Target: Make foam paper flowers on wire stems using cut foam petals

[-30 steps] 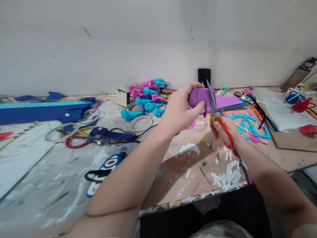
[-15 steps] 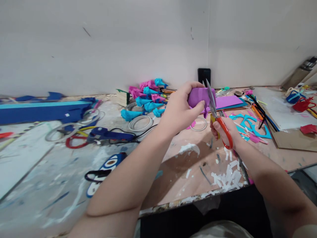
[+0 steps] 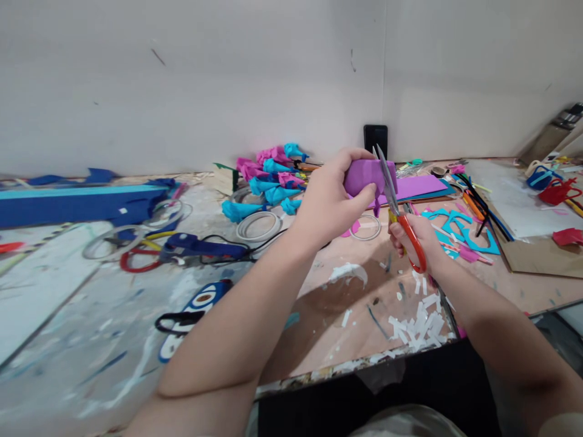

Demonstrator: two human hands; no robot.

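My left hand [image 3: 330, 203]: fingers and thumb pinch folded purple foam piece [image 3: 364, 176], held above table [image 3: 337, 346]. Right hand [image 3: 416, 240]: fingers through orange loops of scissors [image 3: 395, 203], blades parted at foam's right edge. I judge cutting just begun: narrow strip dangles, most of foam whole.

Left hand [image 3: 328, 203] and right hand [image 3: 416, 241] are bare, forearms too.

Your paint-smeared worktable [image 3: 337, 328] carried white paper snippets [image 3: 419, 328] at 5 o'clock, cyan foam cut-outs [image 3: 473, 243] at 3, a purple foam sheet [image 3: 421, 186] at 2, pink and cyan crepe bundles [image 3: 268, 179] at 12, tape rolls [image 3: 259, 226] just beside them, and blue sheets [image 3: 77, 205] at 10.
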